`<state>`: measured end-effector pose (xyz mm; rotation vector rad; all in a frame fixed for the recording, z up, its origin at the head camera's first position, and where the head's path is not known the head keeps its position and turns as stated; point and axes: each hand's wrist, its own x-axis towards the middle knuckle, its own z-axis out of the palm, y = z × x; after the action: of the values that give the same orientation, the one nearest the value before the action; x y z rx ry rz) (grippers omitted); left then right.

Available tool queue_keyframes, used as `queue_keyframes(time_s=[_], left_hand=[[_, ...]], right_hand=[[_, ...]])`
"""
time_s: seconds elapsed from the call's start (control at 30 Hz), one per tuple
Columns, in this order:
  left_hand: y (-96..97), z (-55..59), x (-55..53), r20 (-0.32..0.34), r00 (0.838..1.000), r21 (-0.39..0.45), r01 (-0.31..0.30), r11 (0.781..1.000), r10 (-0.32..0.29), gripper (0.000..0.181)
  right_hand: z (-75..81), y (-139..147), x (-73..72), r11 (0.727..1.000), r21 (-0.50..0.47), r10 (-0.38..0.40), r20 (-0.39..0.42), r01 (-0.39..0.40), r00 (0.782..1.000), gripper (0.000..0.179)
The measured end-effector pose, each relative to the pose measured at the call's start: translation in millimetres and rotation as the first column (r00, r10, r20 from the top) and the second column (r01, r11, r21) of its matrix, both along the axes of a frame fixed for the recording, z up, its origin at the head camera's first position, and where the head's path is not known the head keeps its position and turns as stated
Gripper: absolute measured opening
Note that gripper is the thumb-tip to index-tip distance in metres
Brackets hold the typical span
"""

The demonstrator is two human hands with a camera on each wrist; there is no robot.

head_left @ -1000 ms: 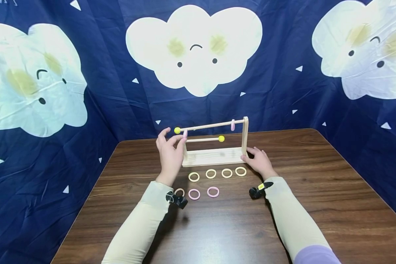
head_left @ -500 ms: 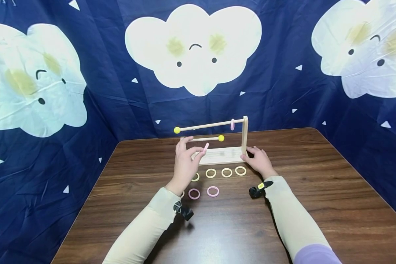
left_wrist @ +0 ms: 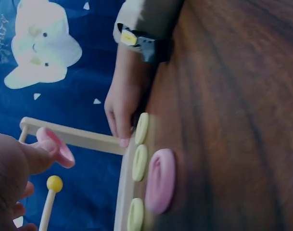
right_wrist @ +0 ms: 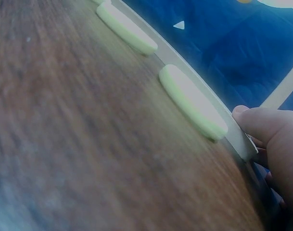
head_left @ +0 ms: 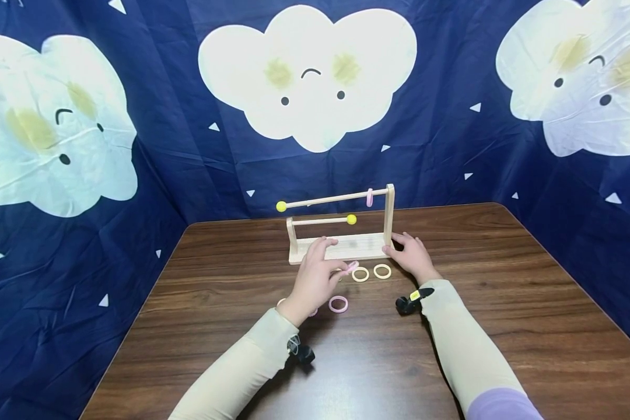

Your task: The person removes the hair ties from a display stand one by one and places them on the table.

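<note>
My left hand [head_left: 317,281] pinches a pink ring [head_left: 353,266] between thumb and fingertips, in front of a wooden stand [head_left: 359,245]. In the left wrist view the pinched ring [left_wrist: 65,155] stands out past the thumb. My right hand [head_left: 413,256] grips the stand's right end, its thumb [right_wrist: 254,120] on the front of the base. Two rods with yellow ball tips run sideways from the stand's posts. A second pink ring [head_left: 370,199] hangs on the upper rod near the tall right post. The lower rod [head_left: 320,221] bears no ring.
Yellow rings [head_left: 360,281] lie in a row before the base, some hidden by my left hand. Nearer me lies a loose pink ring [head_left: 331,304], with others partly covered by the left wrist. A blue cloth [head_left: 315,175] with clouds hangs behind the brown table [head_left: 504,280].
My left hand has carried the pink ring from beside the lower rod's left post down and right, to just in front of the base. The right hand has stayed on the stand.
</note>
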<state>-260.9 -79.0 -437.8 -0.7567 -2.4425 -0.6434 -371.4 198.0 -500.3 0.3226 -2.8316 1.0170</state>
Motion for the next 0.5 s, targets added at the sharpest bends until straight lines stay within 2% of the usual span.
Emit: queue_keyframes(time_s=[0.13,0.27,0.4,0.5], left_hand=[[6.1,-7.3,4.0,0.018,1.000,-0.119,0.021,0.993,-0.019,0.005],[12.3,-12.8,6.6,-0.003,1.000,-0.235,0.025,0.972,-0.027,0.006],[16.4,-16.9,8.0,-0.013,0.999,-0.298,0.030,0.954,-0.036,0.006],[18.0,-20.1,9.6,0.006,0.999,-0.327,0.041,0.944,-0.042,0.005]], right_hand=[[0.4,0,0.4,1.000,-0.002,0.000,0.002,0.000,1.000,0.064],[1.0,0,0.8,1.000,-0.010,0.003,0.006,-0.003,1.000,0.063],[1.2,0,0.7,1.000,-0.012,0.006,0.001,-0.006,1.000,0.063],[0.6,0,0.8,1.000,-0.013,0.008,-0.005,-0.008,1.000,0.063]])
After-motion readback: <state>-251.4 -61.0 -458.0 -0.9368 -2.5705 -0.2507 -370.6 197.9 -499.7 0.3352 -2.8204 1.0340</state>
